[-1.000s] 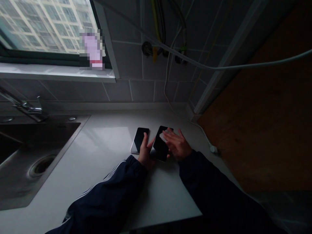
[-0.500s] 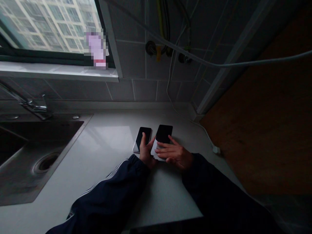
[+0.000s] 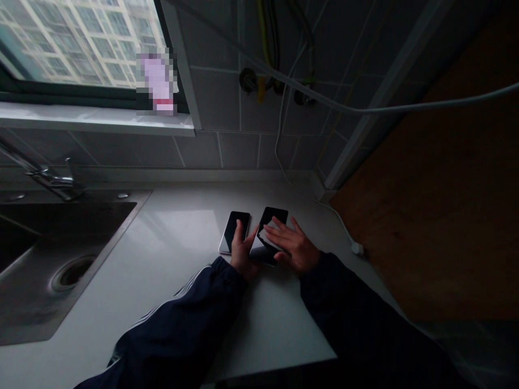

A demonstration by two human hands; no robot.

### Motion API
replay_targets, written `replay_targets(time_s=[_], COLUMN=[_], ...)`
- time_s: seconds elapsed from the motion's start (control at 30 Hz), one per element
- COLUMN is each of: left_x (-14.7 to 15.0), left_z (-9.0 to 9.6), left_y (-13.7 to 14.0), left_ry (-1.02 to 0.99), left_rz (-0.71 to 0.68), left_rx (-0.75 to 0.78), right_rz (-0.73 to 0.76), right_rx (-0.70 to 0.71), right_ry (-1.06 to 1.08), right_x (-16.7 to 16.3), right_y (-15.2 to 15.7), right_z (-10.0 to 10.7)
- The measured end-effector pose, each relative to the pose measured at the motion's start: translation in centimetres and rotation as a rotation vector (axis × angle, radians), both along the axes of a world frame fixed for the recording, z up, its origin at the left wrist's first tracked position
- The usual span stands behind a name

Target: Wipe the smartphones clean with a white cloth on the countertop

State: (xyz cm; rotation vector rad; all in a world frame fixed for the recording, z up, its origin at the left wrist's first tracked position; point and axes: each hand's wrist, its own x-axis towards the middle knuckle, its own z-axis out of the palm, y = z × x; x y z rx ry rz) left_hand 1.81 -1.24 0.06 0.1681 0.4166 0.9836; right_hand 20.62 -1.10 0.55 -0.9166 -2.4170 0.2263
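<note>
White cloth or tissue (image 3: pixel 264 236), hard to say which, and in the head view it's flat against the dark screen of the held phone (image 3: pixel 261 252)! On top comes the right hand (image 3: pixel 298 249), palm down, fingers spread. At the held phone's left edge, the left hand (image 3: pixel 243 258) has its grip, fingers partly hidden, thumb up. That thumb crosses in front of a second phone (image 3: pixel 227 237), just left of the held phone; whether they touch, can't tell. Pale counter (image 3: pixel 174 281) below the held phone, steel sink (image 3: pixel 36 292) well to its left, faucet (image 3: pixel 60 181) behind that, and a white plug (image 3: pixel 357 248) to the held phone's right, beside a wooden panel (image 3: pixel 438 216).
</note>
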Motion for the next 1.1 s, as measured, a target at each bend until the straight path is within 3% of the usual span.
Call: replay_targets(time_s=[0.3,0.5,0.7,0.87,1.0,1.1], left_x=[-0.4,-0.3,-0.3,-0.3,-0.3,-0.3], left_z=[0.0,0.0,-0.2,0.0,-0.1,-0.2], left_y=[0.1,0.2,0.2,0.2,0.1,0.1], left_ry=[0.014,0.007,0.039,0.027,0.062,0.056], left_rz=[0.077,0.052,0.083,0.056,0.077,0.061], left_rx=[-0.087,-0.071,-0.082,-0.066,-0.09,-0.06], right_rz=[0.268,0.032,0.257,0.052,0.23,0.161], right_rx=[-0.035,0.038,0.019,0.003,-0.012,0.005], right_ry=[-0.013,0.089,0.082,0.121,0.072,0.079], right_x=[0.0,0.7,-0.1,0.4,0.3,0.2], right_y=[-0.8,0.3,-0.6,-0.3,-0.5,-0.4], right_z=[0.9,0.1,0.1,0.3,0.4,0.2])
